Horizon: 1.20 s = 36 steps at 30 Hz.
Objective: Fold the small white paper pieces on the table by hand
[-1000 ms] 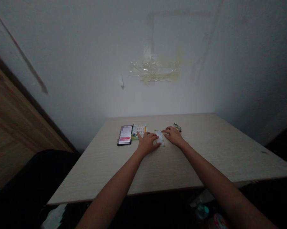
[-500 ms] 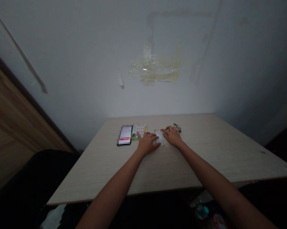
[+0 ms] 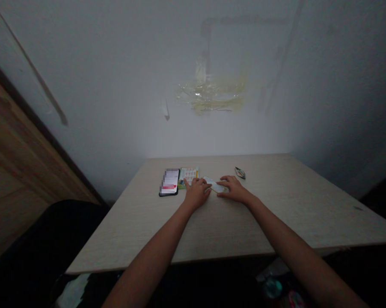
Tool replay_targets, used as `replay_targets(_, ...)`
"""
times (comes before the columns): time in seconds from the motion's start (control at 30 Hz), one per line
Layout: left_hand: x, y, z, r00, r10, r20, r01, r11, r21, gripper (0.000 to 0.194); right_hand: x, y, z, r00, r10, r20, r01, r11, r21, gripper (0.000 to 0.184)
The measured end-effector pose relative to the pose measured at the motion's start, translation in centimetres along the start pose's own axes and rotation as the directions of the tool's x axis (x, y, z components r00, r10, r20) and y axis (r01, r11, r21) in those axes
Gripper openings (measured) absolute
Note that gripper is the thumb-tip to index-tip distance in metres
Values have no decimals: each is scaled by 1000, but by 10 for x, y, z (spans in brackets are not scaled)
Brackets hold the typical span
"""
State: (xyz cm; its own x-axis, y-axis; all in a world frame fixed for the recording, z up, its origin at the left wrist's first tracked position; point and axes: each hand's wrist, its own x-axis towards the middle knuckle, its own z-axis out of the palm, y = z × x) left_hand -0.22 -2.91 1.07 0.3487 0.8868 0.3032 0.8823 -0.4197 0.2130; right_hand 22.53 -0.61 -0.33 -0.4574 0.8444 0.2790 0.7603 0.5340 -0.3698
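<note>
A small white and green packet (image 3: 215,185) lies on the pale wooden table (image 3: 276,222) between my two hands, now turned at a slant. My left hand (image 3: 196,193) rests on the table with its fingers curled on the packet's left end. My right hand (image 3: 233,190) lies over the packet's right end, fingers bent down on it. Just left of my left hand lies a printed green card (image 3: 188,174), and beyond that a black phone (image 3: 169,182) with its screen lit.
A small dark object (image 3: 240,173) lies on the table behind my right hand. A white wall with tape remains (image 3: 212,94) stands behind the table. A wooden panel (image 3: 16,162) runs along the left. Dark clutter sits under the table's near edge.
The packet has been turned from upright to slanting between my hands. My right hand has slid nearer and off the small dark object. The view has shifted slightly.
</note>
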Motion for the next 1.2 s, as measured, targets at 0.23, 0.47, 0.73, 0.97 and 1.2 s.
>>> replay_targets(0.23,2,-5,1,999,-28,29,30,997,-74,29,1,0,-3,999,-7,44,6,1000,18,58)
replay_targets(0.47,1,-6,0,1000,-21,11,22,994,-109,29,-1,-1,-9,998,-47,29,45,996,71,45)
replay_targets(0.73,1,-5,-2,1000,-25,-5,25,994,-107,26,0,-5,-8,996,-77,-55,83,989,118,30)
replay_targets(0.97,3,-6,-1,999,-30,-14,28,992,-124,21,3,-5,-10,992,-99,-80,109,986,123,29)
replay_targets(1.2,4,-4,-3,999,-7,-37,3,993,-115,18,7,2,-11,989,-132,-64,137,986,93,24)
